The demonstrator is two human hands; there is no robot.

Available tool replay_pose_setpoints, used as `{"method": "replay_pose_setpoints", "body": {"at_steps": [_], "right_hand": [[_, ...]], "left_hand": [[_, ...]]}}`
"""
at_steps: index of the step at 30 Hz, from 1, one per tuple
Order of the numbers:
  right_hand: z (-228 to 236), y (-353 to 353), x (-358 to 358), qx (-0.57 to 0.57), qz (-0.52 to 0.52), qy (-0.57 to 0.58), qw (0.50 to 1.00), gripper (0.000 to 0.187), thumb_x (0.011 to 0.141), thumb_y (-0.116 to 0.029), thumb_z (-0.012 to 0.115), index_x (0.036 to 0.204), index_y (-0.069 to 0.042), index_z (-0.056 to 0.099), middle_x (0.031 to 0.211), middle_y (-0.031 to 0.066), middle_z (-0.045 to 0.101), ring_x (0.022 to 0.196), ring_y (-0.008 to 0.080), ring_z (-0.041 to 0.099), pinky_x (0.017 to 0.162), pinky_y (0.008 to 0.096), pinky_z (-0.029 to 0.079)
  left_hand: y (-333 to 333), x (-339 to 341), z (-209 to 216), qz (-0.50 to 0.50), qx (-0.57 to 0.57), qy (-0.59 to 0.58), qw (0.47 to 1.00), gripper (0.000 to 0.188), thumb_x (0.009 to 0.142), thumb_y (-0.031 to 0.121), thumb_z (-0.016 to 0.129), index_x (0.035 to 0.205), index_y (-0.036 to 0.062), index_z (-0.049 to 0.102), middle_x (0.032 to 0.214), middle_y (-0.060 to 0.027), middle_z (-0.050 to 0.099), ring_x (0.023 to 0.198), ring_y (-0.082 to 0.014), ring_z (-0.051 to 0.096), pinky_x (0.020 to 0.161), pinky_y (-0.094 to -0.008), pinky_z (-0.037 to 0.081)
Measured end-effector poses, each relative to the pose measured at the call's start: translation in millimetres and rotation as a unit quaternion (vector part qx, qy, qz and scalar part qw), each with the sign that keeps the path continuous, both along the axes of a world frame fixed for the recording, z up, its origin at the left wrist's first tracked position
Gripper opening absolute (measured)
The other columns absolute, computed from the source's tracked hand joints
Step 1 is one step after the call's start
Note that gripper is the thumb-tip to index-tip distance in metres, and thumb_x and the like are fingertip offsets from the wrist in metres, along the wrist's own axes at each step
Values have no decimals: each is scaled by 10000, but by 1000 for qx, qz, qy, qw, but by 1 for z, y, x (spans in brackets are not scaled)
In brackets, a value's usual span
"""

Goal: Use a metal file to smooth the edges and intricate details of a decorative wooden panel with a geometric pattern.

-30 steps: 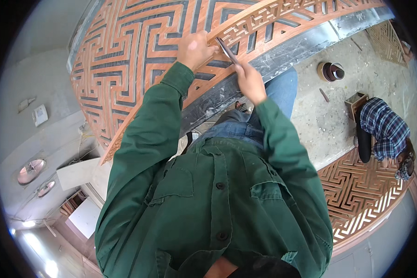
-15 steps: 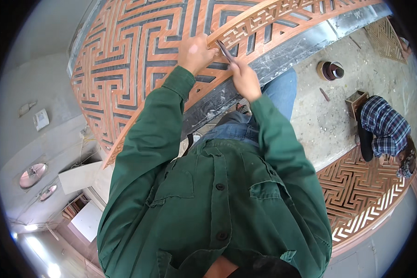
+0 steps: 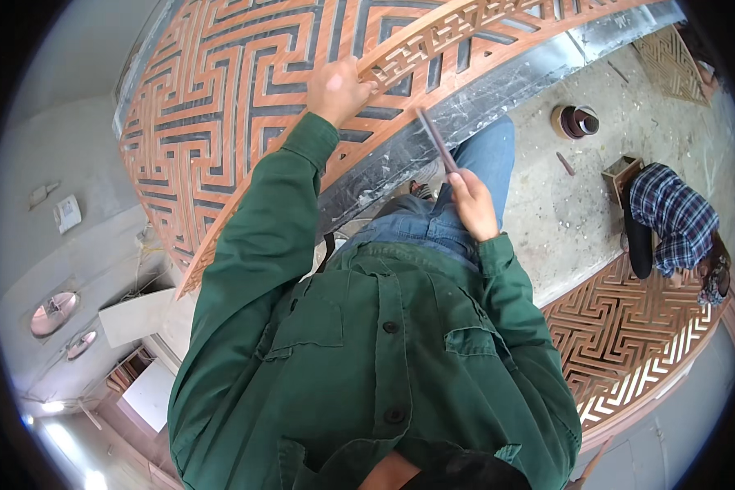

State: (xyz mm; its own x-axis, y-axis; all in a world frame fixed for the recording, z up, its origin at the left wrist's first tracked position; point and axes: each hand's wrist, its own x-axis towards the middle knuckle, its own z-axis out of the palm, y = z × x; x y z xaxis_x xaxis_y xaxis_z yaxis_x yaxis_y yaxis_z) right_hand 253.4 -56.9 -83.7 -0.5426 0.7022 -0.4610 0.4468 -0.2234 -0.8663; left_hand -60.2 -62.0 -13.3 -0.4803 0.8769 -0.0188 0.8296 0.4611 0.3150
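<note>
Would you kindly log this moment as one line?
left hand: on lattice panel rail | right hand: holds thin tool, off panel

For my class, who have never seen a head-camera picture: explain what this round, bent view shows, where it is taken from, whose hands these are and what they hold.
The picture comes from a wide fisheye camera worn on a person's head, looking down, so straight edges bend. The green sleeves belong to the wearer. The left hand rests on the rail of a curved wooden lattice panel with a maze pattern. The right hand has its grip on a thin dark tool, held away from the panel. On the concrete floor lie a roll of tape and a small box. Another person in a checked shirt bends over a second lattice panel.
</note>
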Motion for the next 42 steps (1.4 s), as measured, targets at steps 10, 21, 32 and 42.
{"method": "replay_pose_setpoints", "body": {"at_steps": [10,21,32,42], "right_hand": [[23,25,-72,67,43,89,993,231,998,-254,523,1110,-61,583,792,190,601,743,359,620,691,396,484],[0,-7,-102,264,77,-9,962,282,984,-298,520,1125,-56,485,829,228,651,725,434,638,625,509,515],[10,22,-96,277,163,-121,939,235,976,-269,501,1070,-53,505,813,217,672,704,410,667,622,514,529],[32,56,-171,350,212,-189,893,160,920,-132,472,976,-17,567,805,204,706,744,357,715,658,456,571]], "left_hand": [[2,5,2,-11,-18,32,999,358,711,324,784,814,8,649,763,-193,677,758,-379,664,681,-466,521],[7,-9,0,1,-35,-16,999,356,702,322,798,825,17,662,785,-187,686,772,-352,673,689,-441,530],[4,-6,4,-8,-49,6,999,358,715,323,796,834,17,653,790,-186,688,775,-357,673,682,-449,529],[3,9,10,1,-19,1,1000,320,726,287,784,831,12,661,776,-194,683,757,-373,670,679,-467,527]]}}
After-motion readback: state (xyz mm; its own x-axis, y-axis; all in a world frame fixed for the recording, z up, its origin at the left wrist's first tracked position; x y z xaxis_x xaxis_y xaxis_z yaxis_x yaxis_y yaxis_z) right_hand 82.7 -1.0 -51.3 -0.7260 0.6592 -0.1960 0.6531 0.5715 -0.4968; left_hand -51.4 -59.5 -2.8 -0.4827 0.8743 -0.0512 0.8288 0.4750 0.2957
